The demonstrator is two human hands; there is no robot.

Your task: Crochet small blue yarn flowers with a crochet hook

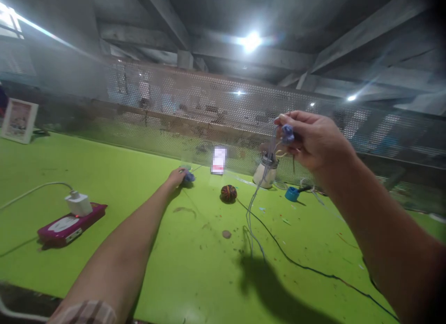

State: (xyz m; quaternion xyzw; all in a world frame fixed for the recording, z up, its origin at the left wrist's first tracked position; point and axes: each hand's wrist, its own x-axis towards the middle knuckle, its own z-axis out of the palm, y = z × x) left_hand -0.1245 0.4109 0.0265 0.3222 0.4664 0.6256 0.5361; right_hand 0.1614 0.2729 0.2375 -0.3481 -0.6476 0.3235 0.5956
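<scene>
My right hand [311, 139] is raised at the right, fingers closed on a small purple crocheted piece [287, 134]. Pale yarn strands [258, 191] hang from it down toward the table. A thin stick-like tip shows below these fingers; its kind is unclear. My left hand [176, 177] reaches far across the table, with its fingers closed at a small purple yarn bundle [189, 176] resting on the surface. A dark multicoloured yarn ball [229, 193] lies between the hands, its dark strand running to the lower right.
The green table [195, 268] backs onto a perforated metal screen [195, 110]. Along it stand a phone [219, 160], a pale jar [265, 175] and a blue roll [291, 194]. At left are a magenta power strip [66, 228] with a white charger [78, 204] and a white frame [20, 120].
</scene>
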